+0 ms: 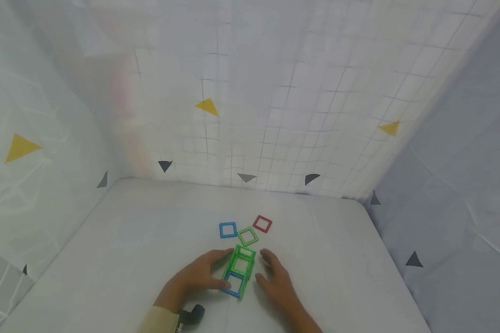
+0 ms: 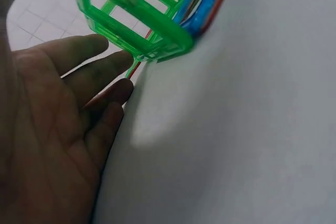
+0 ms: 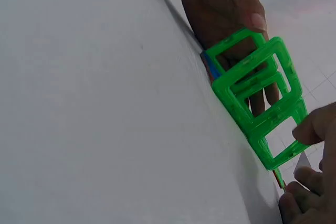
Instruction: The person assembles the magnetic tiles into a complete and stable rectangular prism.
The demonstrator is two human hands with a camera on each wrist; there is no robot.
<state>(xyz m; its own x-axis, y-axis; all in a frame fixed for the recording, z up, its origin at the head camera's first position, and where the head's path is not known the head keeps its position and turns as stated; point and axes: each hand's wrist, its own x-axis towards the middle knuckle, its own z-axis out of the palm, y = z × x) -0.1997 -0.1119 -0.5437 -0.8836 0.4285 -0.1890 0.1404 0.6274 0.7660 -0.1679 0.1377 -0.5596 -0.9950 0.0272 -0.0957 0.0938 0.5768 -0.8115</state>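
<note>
Listed near to far: at lower centre of the head view, loose-fingered left hand [image 1: 197, 274] and right hand [image 1: 277, 281], neither grasping, flanking an upright green-and-blue block [image 1: 236, 273], seemingly joined already; above, unattached green square [image 1: 241, 240], blue square [image 1: 228, 237] and red square [image 1: 260, 229].

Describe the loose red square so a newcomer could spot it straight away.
On the white table, find the green-and-blue structure between the left hand and right hand. Just beyond it lie a blue square, a green square and, rightmost, the red square. Its colour sets it apart from both neighbours.
</note>
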